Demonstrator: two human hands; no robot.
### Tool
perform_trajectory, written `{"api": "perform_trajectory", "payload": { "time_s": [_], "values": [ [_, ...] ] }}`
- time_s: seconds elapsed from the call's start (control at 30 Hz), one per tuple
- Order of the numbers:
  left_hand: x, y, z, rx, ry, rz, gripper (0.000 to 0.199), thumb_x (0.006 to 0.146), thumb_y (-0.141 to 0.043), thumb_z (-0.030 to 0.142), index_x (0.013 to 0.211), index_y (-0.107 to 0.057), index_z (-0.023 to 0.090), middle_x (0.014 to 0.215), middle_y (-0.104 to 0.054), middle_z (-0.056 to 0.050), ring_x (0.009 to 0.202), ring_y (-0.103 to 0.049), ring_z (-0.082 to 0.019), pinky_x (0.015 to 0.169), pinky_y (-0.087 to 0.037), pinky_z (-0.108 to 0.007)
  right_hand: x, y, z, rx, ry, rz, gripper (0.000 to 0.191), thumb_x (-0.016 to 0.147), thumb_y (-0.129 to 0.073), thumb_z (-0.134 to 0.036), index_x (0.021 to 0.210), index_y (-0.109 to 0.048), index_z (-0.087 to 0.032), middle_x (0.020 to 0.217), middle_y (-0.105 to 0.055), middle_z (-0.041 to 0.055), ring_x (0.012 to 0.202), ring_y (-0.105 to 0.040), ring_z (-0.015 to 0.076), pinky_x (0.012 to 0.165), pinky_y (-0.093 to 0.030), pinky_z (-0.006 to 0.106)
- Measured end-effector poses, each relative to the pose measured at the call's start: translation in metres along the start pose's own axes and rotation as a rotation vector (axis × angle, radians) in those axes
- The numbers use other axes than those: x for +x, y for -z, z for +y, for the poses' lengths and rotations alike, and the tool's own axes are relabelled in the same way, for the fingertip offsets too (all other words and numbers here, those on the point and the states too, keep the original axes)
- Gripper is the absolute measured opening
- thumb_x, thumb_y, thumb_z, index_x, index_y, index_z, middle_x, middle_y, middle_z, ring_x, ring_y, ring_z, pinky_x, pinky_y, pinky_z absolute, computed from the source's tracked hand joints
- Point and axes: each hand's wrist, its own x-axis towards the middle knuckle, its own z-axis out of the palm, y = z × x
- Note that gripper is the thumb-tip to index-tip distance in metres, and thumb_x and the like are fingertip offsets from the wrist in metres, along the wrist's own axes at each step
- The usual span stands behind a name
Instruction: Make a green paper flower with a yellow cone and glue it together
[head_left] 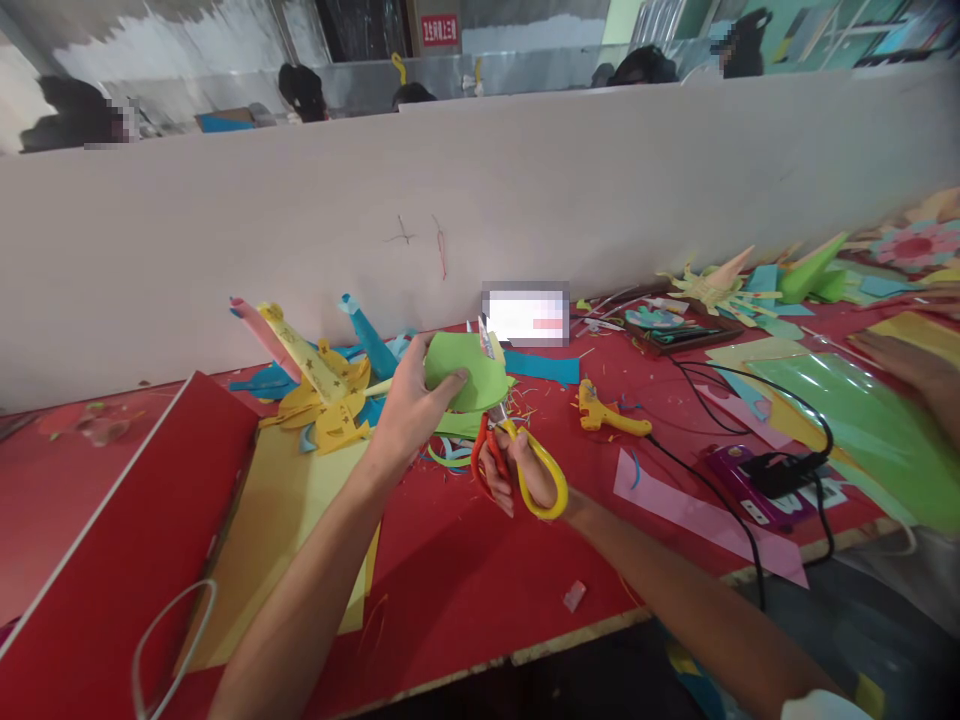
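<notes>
My left hand (pixel 420 395) pinches a rounded piece of green paper (pixel 469 372), thumb on top, above the red table (pixel 450 570). In my right hand (pixel 517 470) are scissors (pixel 546 488) with one yellow and one red handle loop, my fingers through the loops. The scissor blades point up and away from me, at the right edge of the green paper; part of them is hidden by it. Thin paper offcuts lie beneath and around both hands. Just beyond the paper lies a blue paper strip (pixel 544 367).
Yellow and blue paper cones (pixel 307 360) stand behind left, yellow sheets (pixel 262 520) and a red panel (pixel 142 520) at left. Right: a yellow glue gun (pixel 611 412), pink strip (pixel 705 515), purple power strip (pixel 765 490) with black cables, and another person's hand (pixel 907 360). A white partition (pixel 300 220) runs behind.
</notes>
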Motion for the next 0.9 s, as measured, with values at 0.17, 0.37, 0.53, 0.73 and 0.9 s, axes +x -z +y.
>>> {"api": "perform_trajectory", "payload": {
  "time_s": [0.17, 0.37, 0.53, 0.73, 0.9],
  "values": [
    [0.000, 0.001, -0.002, 0.047, -0.049, 0.000, 0.040, 0.088, -0.075, 0.028, 0.123, -0.059, 0.020, 0.104, -0.068, -0.005, 0.091, -0.066, -0.018, 0.073, -0.056, -0.028, 0.000, 0.000, 0.001, -0.007, 0.007, 0.007, 0.083, 0.075, -0.046, -0.107, 0.076, -0.046, -0.024, 0.049, -0.042, -0.0111, 0.034, -0.039, 0.0078, 0.033, -0.042, 0.022],
    [-0.003, -0.003, -0.001, 0.013, -0.023, -0.034, 0.030, 0.093, -0.071, 0.032, 0.117, -0.057, 0.021, 0.093, -0.063, -0.003, 0.071, -0.063, -0.015, 0.052, -0.054, -0.025, 0.000, 0.001, 0.001, -0.011, -0.016, 0.040, 0.083, 0.073, -0.047, -0.108, 0.075, -0.045, -0.025, 0.047, -0.040, -0.0116, 0.032, -0.038, 0.0082, 0.032, -0.043, 0.022],
    [-0.003, -0.005, -0.002, 0.004, -0.014, -0.017, 0.021, 0.095, -0.068, 0.033, 0.108, -0.056, 0.022, 0.085, -0.055, 0.001, 0.061, -0.057, -0.012, 0.046, -0.052, -0.022, 0.001, 0.003, 0.002, -0.027, -0.034, 0.057, 0.083, 0.074, -0.046, -0.108, 0.073, -0.044, -0.025, 0.045, -0.039, -0.0115, 0.031, -0.038, 0.0082, 0.031, -0.042, 0.022],
    [-0.002, -0.007, -0.005, -0.004, -0.043, -0.012, 0.020, 0.095, -0.069, 0.031, 0.105, -0.055, 0.022, 0.089, -0.056, 0.000, 0.070, -0.059, -0.013, 0.054, -0.054, -0.024, 0.002, 0.002, 0.008, -0.019, 0.013, 0.137, 0.080, 0.077, -0.051, -0.104, 0.070, -0.044, -0.024, 0.044, -0.039, -0.0112, 0.029, -0.037, 0.0075, 0.027, -0.039, 0.020],
    [0.000, -0.003, -0.007, 0.017, -0.075, -0.003, 0.020, 0.095, -0.067, 0.031, 0.108, -0.055, 0.021, 0.095, -0.060, -0.003, 0.080, -0.060, -0.016, 0.066, -0.054, -0.026, 0.002, 0.004, 0.013, -0.030, 0.036, 0.195, 0.078, 0.078, -0.054, -0.102, 0.070, -0.044, -0.025, 0.042, -0.038, -0.0113, 0.027, -0.036, 0.0078, 0.025, -0.035, 0.020]
  ]
}}
